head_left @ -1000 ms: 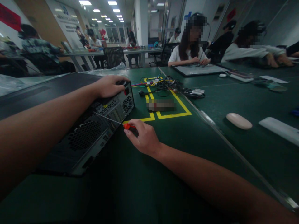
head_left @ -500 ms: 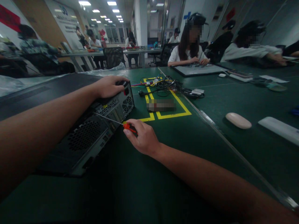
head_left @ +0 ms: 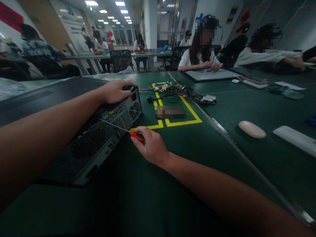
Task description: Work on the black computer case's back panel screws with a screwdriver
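Observation:
A black desktop computer case (head_left: 91,141) lies on its side at the left, its rear panel with a round fan grille and vents turned toward the right. My left hand (head_left: 116,92) grips the upper edge of the case near the far rear corner, its fingertips partly hidden. In my right hand (head_left: 150,143) is a screwdriver (head_left: 135,134) with an orange and black handle, held between thumb and fingers. Its thin shaft slants up and left across the rear panel. The tip meets the panel just beyond my left forearm; what it touches is too small to make out.
Beyond the case, a tangle of cables (head_left: 179,89) and a blurred-out object (head_left: 170,112) lie by yellow tape (head_left: 185,123) on the green table. To the right are a pale oval mouse-like object (head_left: 251,129) and a white bar (head_left: 293,140). Co-workers sit across the table.
The screwdriver handle looks slightly turned, and my right fingers have shifted a little on it. My left hand and the case stay in place.

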`<state>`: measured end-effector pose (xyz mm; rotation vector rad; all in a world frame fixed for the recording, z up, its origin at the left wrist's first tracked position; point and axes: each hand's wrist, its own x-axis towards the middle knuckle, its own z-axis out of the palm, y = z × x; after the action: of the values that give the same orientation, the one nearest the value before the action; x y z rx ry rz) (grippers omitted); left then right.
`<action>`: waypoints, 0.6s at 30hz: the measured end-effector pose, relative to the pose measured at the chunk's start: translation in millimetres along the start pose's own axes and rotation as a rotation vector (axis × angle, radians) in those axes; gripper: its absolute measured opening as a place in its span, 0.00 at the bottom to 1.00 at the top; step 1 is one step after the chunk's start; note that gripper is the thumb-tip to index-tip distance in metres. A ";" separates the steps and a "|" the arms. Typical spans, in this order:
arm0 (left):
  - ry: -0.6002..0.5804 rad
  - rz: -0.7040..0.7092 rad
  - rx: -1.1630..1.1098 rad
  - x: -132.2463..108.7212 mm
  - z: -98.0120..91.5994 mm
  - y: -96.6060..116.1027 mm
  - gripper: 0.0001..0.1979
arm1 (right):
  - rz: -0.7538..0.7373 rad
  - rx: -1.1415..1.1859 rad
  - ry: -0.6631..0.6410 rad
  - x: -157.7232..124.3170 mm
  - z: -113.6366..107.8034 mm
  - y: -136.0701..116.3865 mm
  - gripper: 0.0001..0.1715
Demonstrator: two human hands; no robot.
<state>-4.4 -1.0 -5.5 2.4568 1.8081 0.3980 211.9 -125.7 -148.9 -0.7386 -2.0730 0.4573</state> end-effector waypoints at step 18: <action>-0.005 0.018 0.009 0.6 1.0 -3.1 0.37 | 0.003 -0.047 -0.012 -1.1 1.2 0.1 0.14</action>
<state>-6.8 0.6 -6.9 2.4793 1.7912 0.3860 211.4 -126.5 -150.3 -0.7682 -2.0999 0.4173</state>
